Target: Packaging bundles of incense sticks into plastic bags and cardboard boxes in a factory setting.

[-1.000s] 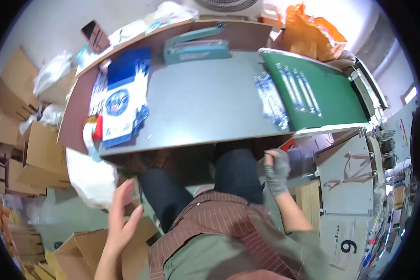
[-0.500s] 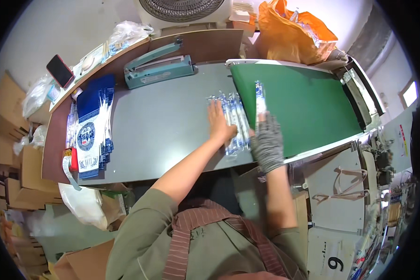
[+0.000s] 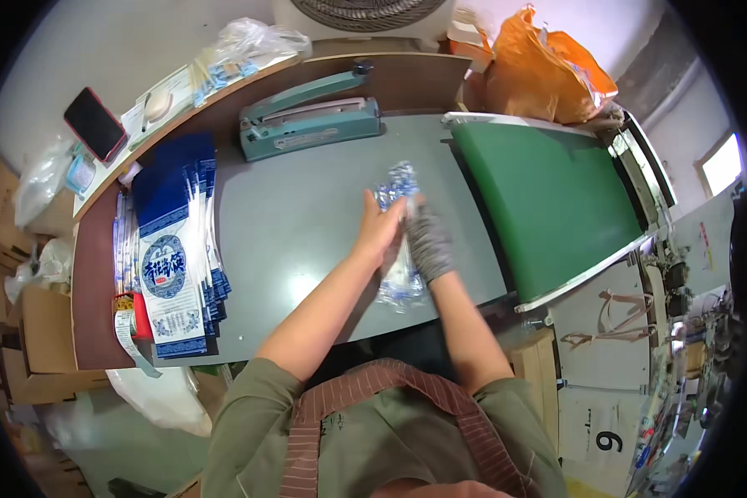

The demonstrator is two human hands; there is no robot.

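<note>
Where fingers [image 3: 423, 222] clasp it | packet bundle [image 3: 402, 278] | slim, glossy, clear-wrapped, blue-and-white

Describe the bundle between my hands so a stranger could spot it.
Find the grey tabletop, left of the green surface. Between the left hand and gloved right hand is the shiny clear bundle, held, unlike the blue-and-white bags.

Blue-and-white packets [image 3: 401, 278], green belt [image 3: 548, 203], brown striped apron [image 3: 390, 375], grey glove [image 3: 430, 242].
</note>
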